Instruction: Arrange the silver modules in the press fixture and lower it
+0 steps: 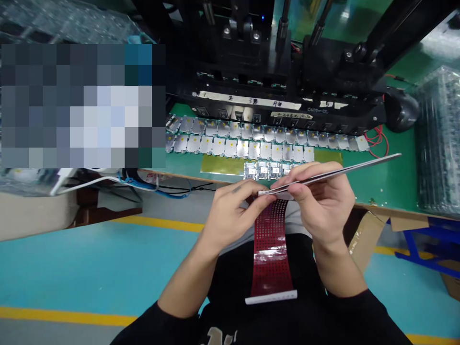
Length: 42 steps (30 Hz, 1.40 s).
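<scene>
Above my lap, my left hand (233, 213) pinches the left end of a thin, flat sheet (345, 171) seen almost edge-on. My right hand (319, 206) is closed round the middle of that sheet, thumb in front and fingers behind. The sheet slants up to the right. From beneath the hands a red perforated strip (271, 258) hangs down, with a white bar (271, 297) across its lower end. Where the strip joins the sheet is hidden by my fingers.
Rows of small silver modules (242, 147) lie on the green bench (381, 184). Behind them stands a black machine (244, 108) with switches. Stacked clear trays (440, 143) and a black mouse (400, 109) are at the right. Cables (165, 189) hang by the bench's left front edge.
</scene>
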{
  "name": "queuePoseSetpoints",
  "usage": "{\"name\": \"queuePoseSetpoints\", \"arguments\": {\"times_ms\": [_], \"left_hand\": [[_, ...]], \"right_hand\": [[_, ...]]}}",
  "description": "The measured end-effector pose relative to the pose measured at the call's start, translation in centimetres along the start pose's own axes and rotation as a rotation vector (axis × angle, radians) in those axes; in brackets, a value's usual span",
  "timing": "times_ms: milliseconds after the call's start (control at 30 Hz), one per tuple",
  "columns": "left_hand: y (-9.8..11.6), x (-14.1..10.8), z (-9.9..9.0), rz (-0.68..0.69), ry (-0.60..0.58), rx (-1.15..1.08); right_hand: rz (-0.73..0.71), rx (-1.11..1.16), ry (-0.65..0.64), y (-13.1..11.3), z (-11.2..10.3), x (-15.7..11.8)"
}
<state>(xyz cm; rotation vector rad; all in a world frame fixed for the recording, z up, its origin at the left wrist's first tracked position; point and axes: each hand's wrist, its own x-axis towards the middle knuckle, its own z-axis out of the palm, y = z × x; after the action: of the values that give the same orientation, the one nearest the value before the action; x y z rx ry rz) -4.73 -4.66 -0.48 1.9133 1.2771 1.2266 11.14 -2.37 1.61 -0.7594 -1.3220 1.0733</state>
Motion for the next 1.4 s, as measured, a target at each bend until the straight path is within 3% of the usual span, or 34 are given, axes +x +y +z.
{"name": "queuePoseSetpoints", "arguments": {"times_ms": [867,1033,1100,1200,1300,1400], "left_hand": [[0.0,-0.2,-0.1,-0.045,-0.011,-0.002],[0.2,-0.5,-0.4,-0.061,-0.008,0.038],[0.2,-0.5,-0.7,-0.026,0.009,0.078],[-0.4,-0.2,-1.5,0.162,0.006,0.215],[-1.5,0.5,-2.1,0.351,-0.073,0.384],[-2.4,0.9,-2.3,0.394,-0.160,0.415]], "right_hand": [[-0.084,-0.027,-0.043,0.6,-0.1,-0.5],[-0.048,-0.019,0.012,0.2,0.0,-0.1],[-0.044,-0.035,0.058,0.3,-0.1,0.7],[-0.005,-0.131,0.110,1.2,-0.3,2.3],[0.067,-0.230,0.098,2.4,-0.4,3.6],[0.119,-0.285,0.059,3.3,-0.4,4.1]]}}
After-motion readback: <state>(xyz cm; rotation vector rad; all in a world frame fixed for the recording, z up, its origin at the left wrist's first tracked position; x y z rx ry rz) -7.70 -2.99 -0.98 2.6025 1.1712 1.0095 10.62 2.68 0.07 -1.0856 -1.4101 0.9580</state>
